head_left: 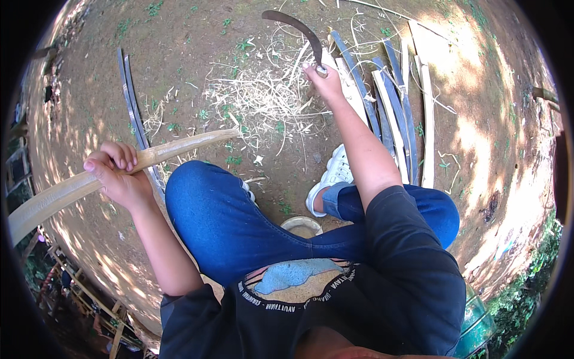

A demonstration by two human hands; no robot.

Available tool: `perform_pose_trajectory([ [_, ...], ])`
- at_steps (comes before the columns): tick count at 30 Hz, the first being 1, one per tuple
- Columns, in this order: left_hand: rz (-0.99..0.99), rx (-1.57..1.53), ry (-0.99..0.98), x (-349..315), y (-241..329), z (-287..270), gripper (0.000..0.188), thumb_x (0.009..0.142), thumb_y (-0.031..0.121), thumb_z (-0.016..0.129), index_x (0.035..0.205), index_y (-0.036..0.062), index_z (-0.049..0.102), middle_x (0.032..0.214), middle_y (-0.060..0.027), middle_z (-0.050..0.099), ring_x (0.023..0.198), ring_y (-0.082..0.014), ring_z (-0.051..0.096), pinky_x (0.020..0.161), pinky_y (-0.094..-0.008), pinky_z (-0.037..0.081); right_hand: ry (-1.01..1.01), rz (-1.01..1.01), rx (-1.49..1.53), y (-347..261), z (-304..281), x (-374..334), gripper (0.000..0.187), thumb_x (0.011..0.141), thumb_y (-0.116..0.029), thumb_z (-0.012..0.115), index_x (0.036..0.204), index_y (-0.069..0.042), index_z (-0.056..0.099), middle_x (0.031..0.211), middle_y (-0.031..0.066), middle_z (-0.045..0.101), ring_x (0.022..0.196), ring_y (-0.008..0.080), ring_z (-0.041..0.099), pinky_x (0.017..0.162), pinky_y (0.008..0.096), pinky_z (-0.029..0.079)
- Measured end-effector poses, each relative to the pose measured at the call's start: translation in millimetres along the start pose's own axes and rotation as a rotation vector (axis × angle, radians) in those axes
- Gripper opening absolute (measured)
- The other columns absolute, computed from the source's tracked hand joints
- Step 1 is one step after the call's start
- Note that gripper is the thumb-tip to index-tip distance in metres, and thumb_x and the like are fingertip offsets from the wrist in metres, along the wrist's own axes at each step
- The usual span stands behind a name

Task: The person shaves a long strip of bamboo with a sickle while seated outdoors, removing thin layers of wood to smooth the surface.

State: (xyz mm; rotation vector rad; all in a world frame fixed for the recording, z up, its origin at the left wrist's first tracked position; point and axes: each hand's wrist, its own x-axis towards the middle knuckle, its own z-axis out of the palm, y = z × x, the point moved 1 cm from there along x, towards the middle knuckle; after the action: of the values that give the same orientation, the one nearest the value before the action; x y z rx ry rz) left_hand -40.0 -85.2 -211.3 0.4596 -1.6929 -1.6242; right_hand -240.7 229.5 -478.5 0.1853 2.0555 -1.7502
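Observation:
My left hand (122, 173) is wrapped round a long split bamboo strip (185, 145), pale on the side that shows. The strip runs from the left rim past my raised knee to a tip near the middle. My right hand (326, 84) is closed on the handle of a sickle (302, 29). Its dark curved blade points away from me and bends to the left, apart from the bamboo. A loose heap of pale curled shavings (257, 99) lies on the ground beyond the strip's tip, left of my right hand.
Several dark and pale strips (391, 119) lie on the ground at the right, beside my right forearm. Two dark strips (133, 102) lie at the left. A round pale rim (302, 225) shows between my legs, near my white shoe (335, 173). A green container (476, 326) stands behind at the lower right.

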Motion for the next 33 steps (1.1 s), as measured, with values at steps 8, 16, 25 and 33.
perform_pose_trajectory([
  [8,-0.013,-0.012,0.006,1,-2,-2,0.052,0.100,0.054,0.043,0.070,0.0126,0.031,0.063,-0.0007,0.034,0.054,-0.0099,0.032,0.051,-0.0247,0.028,0.038,-0.103,0.091,-17,-14,0,0.030,0.084,-0.035,0.077,0.082,-0.007,0.066,0.070,-0.0009,0.064,0.058,0.0057,0.053,0.054,0.0241,0.041],
  [16,-0.005,-0.023,-0.018,0,-2,0,0.050,0.100,0.052,0.044,0.072,0.0128,0.030,0.063,-0.0012,0.035,0.052,-0.0097,0.032,0.049,-0.0246,0.030,0.262,-0.112,-0.076,-18,1,4,0.049,0.072,-0.046,0.085,0.065,-0.010,0.052,0.060,-0.0010,0.058,0.056,0.0083,0.052,0.053,0.0267,0.043],
  [25,-0.008,-0.018,-0.020,3,0,14,0.051,0.101,0.053,0.043,0.072,0.0128,0.030,0.062,-0.0011,0.035,0.051,-0.0099,0.032,0.049,-0.0244,0.029,0.193,-0.145,-0.020,-12,14,13,0.047,0.076,-0.045,0.081,0.065,-0.008,0.054,0.065,-0.0001,0.058,0.057,0.0085,0.049,0.053,0.0291,0.041],
  [33,-0.042,-0.015,0.023,1,0,16,0.050,0.102,0.051,0.040,0.071,0.0131,0.031,0.063,-0.0003,0.034,0.053,-0.0100,0.030,0.051,-0.0247,0.028,0.329,-0.175,-0.189,-32,32,10,0.048,0.076,-0.044,0.076,0.062,-0.006,0.051,0.057,0.0052,0.055,0.050,0.0170,0.048,0.052,0.0356,0.041],
])
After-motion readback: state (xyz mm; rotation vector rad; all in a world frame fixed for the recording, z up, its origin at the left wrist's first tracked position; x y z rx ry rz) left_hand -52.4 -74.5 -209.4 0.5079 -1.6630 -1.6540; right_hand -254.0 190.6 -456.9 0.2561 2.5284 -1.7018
